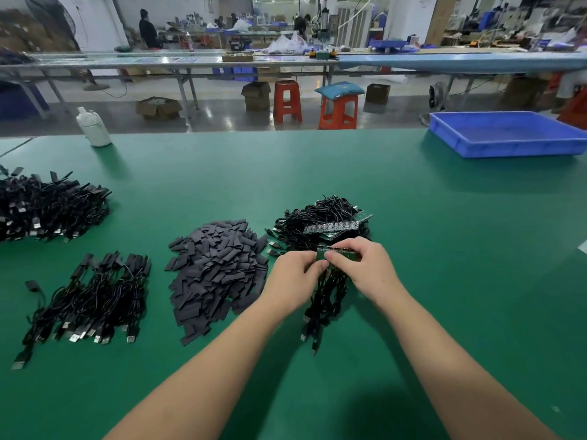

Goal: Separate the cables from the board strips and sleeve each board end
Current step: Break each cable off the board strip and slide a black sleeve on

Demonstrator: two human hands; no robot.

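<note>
Both hands meet over a green board strip (pixel 341 251) at the table's middle. My left hand (pixel 297 274) pinches its left end and my right hand (pixel 362 265) grips it from the right. Black USB cables (pixel 320 300) hang from the strip down toward me. Behind the hands lies a heap of more board strips with cables (pixel 327 219). A pile of dark grey sleeves (pixel 219 271) sits just left of my left hand.
Sleeved cables lie in a bundle (pixel 89 300) at the near left, and a bigger black heap (pixel 47 206) sits at the far left. A blue tray (pixel 508 134) stands at the back right and a white bottle (pixel 93 127) at the back left, all on the green table (pixel 444 249).
</note>
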